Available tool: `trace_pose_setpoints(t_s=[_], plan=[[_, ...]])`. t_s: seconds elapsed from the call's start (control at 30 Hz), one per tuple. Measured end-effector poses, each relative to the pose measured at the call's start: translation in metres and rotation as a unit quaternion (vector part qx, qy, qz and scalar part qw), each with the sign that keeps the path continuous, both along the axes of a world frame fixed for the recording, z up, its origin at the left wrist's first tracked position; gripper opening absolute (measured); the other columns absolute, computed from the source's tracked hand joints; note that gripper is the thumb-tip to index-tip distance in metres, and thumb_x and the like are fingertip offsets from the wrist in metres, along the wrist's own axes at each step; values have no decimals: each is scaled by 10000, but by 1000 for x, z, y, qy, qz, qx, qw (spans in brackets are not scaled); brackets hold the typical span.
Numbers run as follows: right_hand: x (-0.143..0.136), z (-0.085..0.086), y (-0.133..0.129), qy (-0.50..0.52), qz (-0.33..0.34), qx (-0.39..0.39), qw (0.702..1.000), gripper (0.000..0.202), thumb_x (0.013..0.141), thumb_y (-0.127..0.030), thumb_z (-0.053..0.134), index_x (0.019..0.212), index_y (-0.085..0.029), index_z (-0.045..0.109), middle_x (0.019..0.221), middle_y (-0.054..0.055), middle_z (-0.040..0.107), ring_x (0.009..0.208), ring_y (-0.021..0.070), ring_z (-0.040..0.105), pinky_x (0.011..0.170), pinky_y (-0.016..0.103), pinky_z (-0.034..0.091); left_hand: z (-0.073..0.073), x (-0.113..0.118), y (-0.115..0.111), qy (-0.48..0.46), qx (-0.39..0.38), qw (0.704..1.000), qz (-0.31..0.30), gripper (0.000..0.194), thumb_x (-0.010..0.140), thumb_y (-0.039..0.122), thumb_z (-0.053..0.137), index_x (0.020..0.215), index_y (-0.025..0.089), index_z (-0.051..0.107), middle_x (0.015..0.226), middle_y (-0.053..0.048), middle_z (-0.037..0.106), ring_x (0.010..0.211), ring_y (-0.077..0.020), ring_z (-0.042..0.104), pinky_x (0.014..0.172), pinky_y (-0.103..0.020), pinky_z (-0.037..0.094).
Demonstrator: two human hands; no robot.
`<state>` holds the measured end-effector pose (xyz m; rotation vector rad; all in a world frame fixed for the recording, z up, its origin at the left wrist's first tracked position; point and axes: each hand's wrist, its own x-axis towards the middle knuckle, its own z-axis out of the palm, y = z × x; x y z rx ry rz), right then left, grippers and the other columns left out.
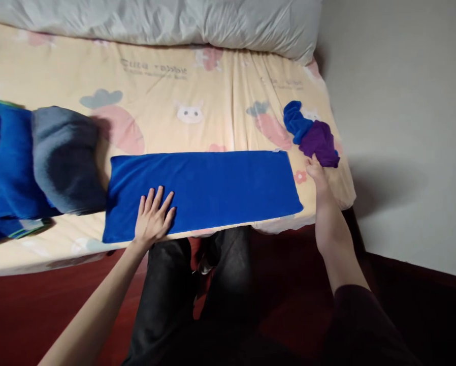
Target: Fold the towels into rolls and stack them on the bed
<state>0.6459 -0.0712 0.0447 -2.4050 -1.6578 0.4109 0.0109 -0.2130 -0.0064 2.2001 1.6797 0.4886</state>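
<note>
A blue towel (228, 188) lies flat on the bed as a long rectangle, with a small pale tag on its far edge. Fingers spread, my left hand (154, 217) rests flat on the towel's near left part. On the right, my right hand (315, 169) is closed at the near edge of a crumpled purple cloth (320, 143), seemingly pinching it; its fingertips are partly hidden. Against the purple cloth lies a bunched blue cloth (298, 122).
Left of the towel sit a folded grey towel (68, 157) and folded blue towels (17, 157). A white pillow or quilt (167, 20) runs along the back of the patterned bed sheet (220, 122). A pale wall (411, 117) stands right, and my legs touch the bed's front edge.
</note>
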Motion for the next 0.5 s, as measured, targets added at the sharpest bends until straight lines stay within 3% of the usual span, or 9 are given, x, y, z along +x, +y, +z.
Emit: trace_pose_setpoints(t_s=[0.1,0.2,0.3,0.4,0.5], plan=[[-13,2,1,-32,-81,-23,996,522,992,-244,523,1454,-9,582,1312,284,699,1280,376,650,1139,529,505,6,-1,2,1,-8,1000,3,642,1062,447,462,1686,292,454,1798,-92,295,1693,-391,171,1354,-665,140],[-31,1,-1,-84,-56,80,992,455,974,-265,571,1369,-42,606,1368,307,631,1340,408,583,1182,614,453,12,-14,22,-5,-32,999,1,573,1069,466,434,1586,268,582,1739,-114,412,1635,-394,310,1327,-637,239],[-49,-6,10,-78,12,162,984,405,1003,-291,555,1363,-113,605,1383,253,632,1349,378,567,1204,624,427,15,-44,71,-25,-14,999,40,516,1061,448,447,1483,228,645,1653,-136,500,1541,-363,430,1290,-590,326],[-66,-15,33,-15,-2,101,995,369,947,-229,639,1304,-134,649,1222,171,718,1196,313,650,1164,549,476,14,-80,130,-36,19,990,135,472,1032,326,481,1448,167,639,1590,-165,529,1516,-328,436,1308,-551,307],[-76,-19,46,57,-42,36,997,252,902,-163,704,1149,-111,692,1002,103,739,942,217,662,986,373,535,12,-109,170,-30,-21,976,216,423,987,223,527,1356,73,668,1433,-180,623,1387,-271,526,1282,-478,334]])
